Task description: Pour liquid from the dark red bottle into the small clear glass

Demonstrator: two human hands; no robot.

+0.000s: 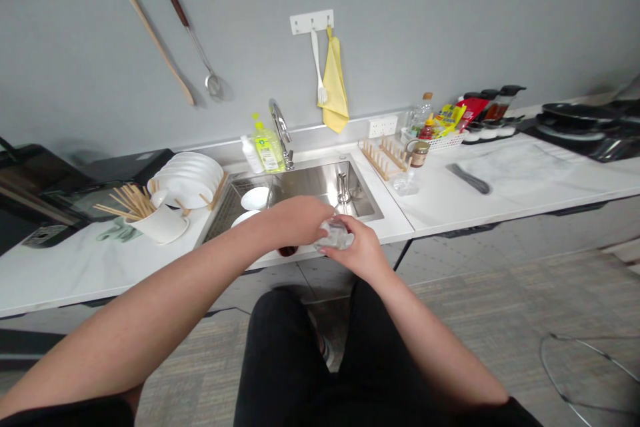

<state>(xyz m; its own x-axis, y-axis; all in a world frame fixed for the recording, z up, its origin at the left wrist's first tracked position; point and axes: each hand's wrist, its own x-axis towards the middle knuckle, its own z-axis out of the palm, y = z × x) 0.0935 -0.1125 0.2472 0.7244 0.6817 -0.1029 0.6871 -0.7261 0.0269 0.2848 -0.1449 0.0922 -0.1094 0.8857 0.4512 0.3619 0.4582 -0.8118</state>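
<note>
On the left of the counter I see a white oval ceramic pot (161,225) with pale wooden chopsticks (134,201) leaning in it, and beyond it round white plates (197,170) standing in a row. Further right, a clear bottle of yellow-green liquid (270,149) stands by the curved chrome tap (280,123). White bowls (256,198) sit at the left of the stainless steel sink (320,180). My left hand (306,220) closes on the left side of a small see-through vessel (333,235), its fingers partly hidden from me. The vessel is at the sink's near edge, between both hands. My right hand (364,248) grips its right side, thumb and fingers curved round it. Right of the sink stands a pegged wooden rack (384,157).
</note>
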